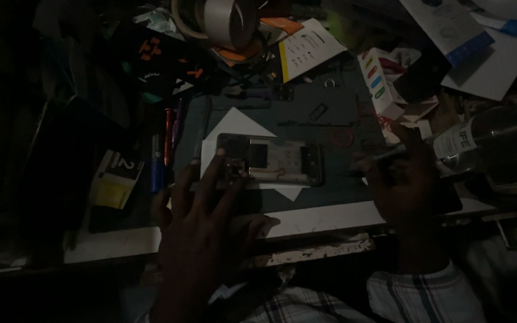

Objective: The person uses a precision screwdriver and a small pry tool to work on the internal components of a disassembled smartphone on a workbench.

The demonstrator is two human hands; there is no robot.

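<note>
Opened phone [269,160] flat on paper sheet [234,128], sheet on work mat [330,125] at desk centre. Left hand [201,224] at phone's near-left corner, fingers touching it. Right hand [405,179] just right of phone, gripping thin tool [384,157] angled toward it. Pens [161,152] left of mat. Tape rolls [222,21] behind mat. Bottle [489,140] lying on side, right of right hand. Papers [480,42] far right, behind bottle.

Bare mat [330,128] right of opened phone [268,160], pens [161,157] crowding left, tape rolls [222,21] behind, bottle [489,140] far right
</note>
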